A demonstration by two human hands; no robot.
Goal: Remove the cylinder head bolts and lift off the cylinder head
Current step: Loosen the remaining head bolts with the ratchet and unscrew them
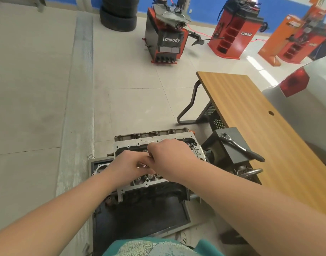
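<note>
Both hands over cylinder head (178, 140) ctr, left hand (129, 168) & right hand (167, 157) fingers curled, grasp unclear, rim edges exposed.

Both hands (151, 161) meet over cylinder head (178, 139); ratchet (240, 146) lies aside.

The cylinder head (154, 143) is dull silver-grey, sitting over a near-black stand (140, 215). The bench (260, 115) beside it is warm orange-brown with a striped wood grain — a black-handled chrome ratchet (240, 146) lies on a dark grey box (230, 152). Beyond, red-and-black machines (166, 37) with white lettering — black tyres (118, 15), blue wall (204, 4), pale grey floor tiles (130, 71). A teal speckled garment (158, 248) shows below.
</note>
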